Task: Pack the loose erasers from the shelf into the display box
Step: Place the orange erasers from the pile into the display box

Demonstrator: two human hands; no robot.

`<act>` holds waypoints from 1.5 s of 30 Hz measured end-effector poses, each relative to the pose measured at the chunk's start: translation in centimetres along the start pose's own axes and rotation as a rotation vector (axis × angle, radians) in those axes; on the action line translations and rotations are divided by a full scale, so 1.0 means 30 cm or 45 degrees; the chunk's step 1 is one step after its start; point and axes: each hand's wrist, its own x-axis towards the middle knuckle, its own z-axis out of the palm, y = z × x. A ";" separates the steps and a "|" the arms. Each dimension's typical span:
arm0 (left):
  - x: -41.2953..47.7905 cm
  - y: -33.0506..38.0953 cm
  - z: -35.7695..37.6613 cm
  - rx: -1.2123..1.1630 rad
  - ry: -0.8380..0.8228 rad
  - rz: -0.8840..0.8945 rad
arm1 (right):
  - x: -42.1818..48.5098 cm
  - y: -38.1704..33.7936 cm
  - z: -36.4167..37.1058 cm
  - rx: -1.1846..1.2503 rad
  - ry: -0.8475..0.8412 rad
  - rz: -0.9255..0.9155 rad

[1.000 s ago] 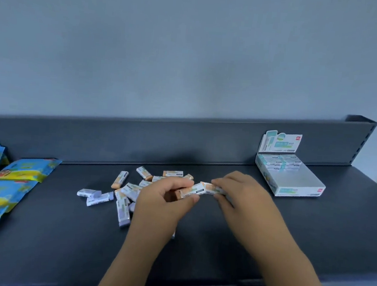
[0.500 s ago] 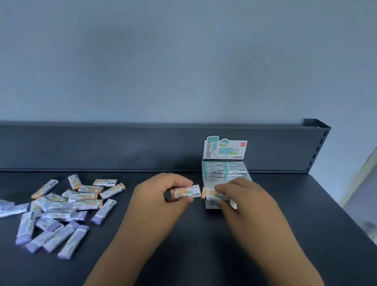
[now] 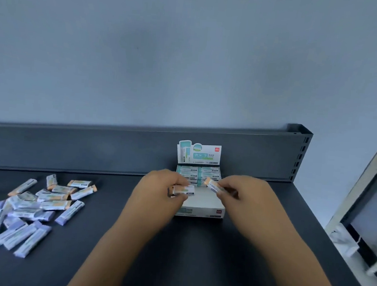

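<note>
Over cardboard display box [image 3: 202, 209]: L hand [image 3: 158, 191] fingers pinch rectangular sleeved eraser [image 3: 184, 190]; R hand [image 3: 246, 194] fingers pinch orange-tipped eraser [image 3: 212, 185].

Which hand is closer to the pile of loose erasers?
Left. The left hand holds one eraser over the display box, with the pile off to its left. The right hand holds a second eraser farther right, past the left hand.
</note>
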 end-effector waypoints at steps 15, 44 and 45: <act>0.221 -0.071 0.118 0.410 -0.228 0.233 | 0.213 0.266 0.132 0.225 0.065 -0.285; 0.201 -0.079 0.138 0.596 -0.119 0.189 | 0.205 0.189 0.121 -0.271 0.090 -0.761; 0.201 -0.078 0.139 0.602 -0.096 0.190 | 0.208 0.170 0.116 -0.344 0.044 -0.785</act>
